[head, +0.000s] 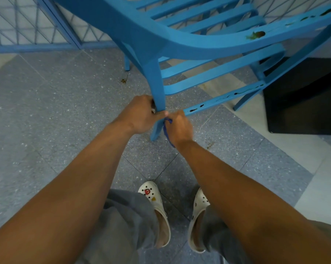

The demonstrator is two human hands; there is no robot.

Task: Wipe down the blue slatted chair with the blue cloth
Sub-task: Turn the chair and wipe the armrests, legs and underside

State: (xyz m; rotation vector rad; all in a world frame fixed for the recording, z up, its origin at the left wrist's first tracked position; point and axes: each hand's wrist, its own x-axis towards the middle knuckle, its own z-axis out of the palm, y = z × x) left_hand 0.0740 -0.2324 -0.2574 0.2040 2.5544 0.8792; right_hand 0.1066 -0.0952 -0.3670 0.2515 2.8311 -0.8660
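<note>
Chair: the blue slatted chair [208, 40] is seen tilted over the speckled grey floor [52, 103], its seat slats at the top of the view and its back slats lower right; one leg [159, 88] is reached by both hands.
Marks on chair: dark, greenish chipped spots are seen along the curved rail [256, 35] and along the lowest slat [227, 96].
Cloth: the blue cloth [167, 130] is found against the lower part of that leg, mostly hidden under the right hand, with one strip hanging down beside the wrist.
Left hand: the left hand [140, 117] is wrapped round the leg, the fingers curled behind it and the thumb laid across its front.
Right hand: the right hand [180, 126] is closed on the cloth just beside the leg and the end of the lowest slat; its fingers are curled in, their tips hidden.
Hands together: the two are nearly touching at the leg.
Surroundings: a blue-framed lattice panel [27, 25] is set behind the chair; a black flat object [303, 96] is lying on the floor at right, partly behind the chair's far legs.
Debris: small brown scraps [123, 80] are seen on the floor near the chair.
Count: one chair, one cloth, two hands, two white clogs [157, 210] below grey trousers.
</note>
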